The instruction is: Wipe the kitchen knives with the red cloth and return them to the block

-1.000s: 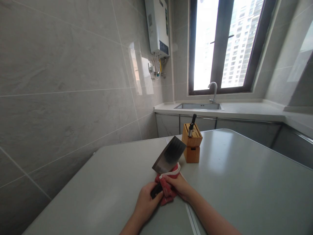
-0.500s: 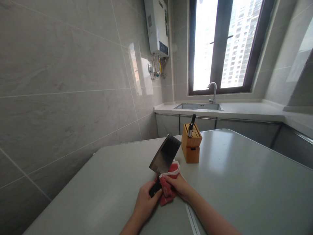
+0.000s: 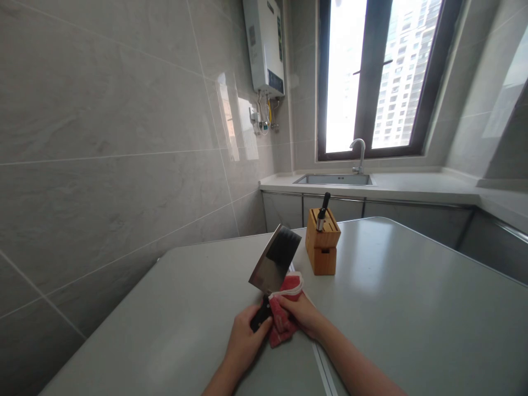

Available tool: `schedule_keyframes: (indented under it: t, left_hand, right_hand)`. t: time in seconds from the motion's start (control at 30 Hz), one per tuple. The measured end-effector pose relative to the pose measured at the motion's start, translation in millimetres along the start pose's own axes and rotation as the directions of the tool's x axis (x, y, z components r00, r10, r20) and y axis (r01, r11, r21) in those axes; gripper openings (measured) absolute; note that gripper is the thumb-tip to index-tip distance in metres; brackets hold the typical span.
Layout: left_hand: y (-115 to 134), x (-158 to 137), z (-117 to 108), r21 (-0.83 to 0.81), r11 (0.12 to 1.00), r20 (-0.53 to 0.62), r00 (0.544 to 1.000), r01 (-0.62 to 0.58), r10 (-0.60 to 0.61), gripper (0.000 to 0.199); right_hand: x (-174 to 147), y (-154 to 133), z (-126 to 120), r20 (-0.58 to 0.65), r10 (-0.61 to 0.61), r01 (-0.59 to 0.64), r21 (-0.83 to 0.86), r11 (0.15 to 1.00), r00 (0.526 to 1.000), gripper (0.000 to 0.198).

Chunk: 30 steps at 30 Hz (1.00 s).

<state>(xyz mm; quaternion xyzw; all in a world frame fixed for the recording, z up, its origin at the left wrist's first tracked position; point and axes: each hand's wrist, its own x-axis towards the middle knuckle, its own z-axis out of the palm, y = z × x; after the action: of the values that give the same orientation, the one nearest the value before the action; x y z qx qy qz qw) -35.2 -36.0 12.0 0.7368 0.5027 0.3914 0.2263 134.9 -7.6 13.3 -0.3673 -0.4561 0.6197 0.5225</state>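
My left hand (image 3: 244, 335) is closed round the black handle of a cleaver (image 3: 277, 257). Its broad steel blade tilts up and away over the table, with a dark reflection across the upper part. Just to the right, my right hand (image 3: 304, 312) pinches a red cloth (image 3: 282, 322) with a white edge. The cloth bunches beside the handle and touches the base of the blade; part of it hangs below my fingers. Beyond the blade stands a wooden knife block (image 3: 323, 242), with one black-handled tool (image 3: 323, 212) in its top slots.
The pale table (image 3: 173, 308) spreads around my hands, a seam running toward me. Behind it are a counter with a sink (image 3: 336, 180) and a faucet (image 3: 359, 154) under a window. A white water heater (image 3: 264, 47) hangs on the tiled wall.
The cleaver's blade has shifted slightly left and turned a little, and my left hand has moved slightly left with it. My right hand and the cloth are almost where they were.
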Motion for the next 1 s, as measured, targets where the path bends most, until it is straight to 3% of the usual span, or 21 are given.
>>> schedule_keyframes:
  t: [0.63,0.87,1.0]
  left_hand:
    - [-0.1,-0.4,-0.5,0.031,0.998,-0.011,0.999,0.048,-0.048,0.029]
    - [7.7,-2.0,-0.4,-0.030,1.000,0.034,0.999,0.011,-0.010,0.022]
    - [10.8,-5.1,2.4,-0.031,0.999,0.102,0.994,-0.026,0.029,0.018]
  right_hand:
    - [1.7,4.7,-0.5,-0.019,-0.022,0.021,-0.066,0.998,1.000,0.035]
    - [-0.6,6.6,-1.5,0.187,-0.023,0.052,-0.152,0.987,0.982,0.047]
    - [-0.6,7.3,0.4,0.198,-0.088,0.135,-0.236,0.962,0.976,0.063]
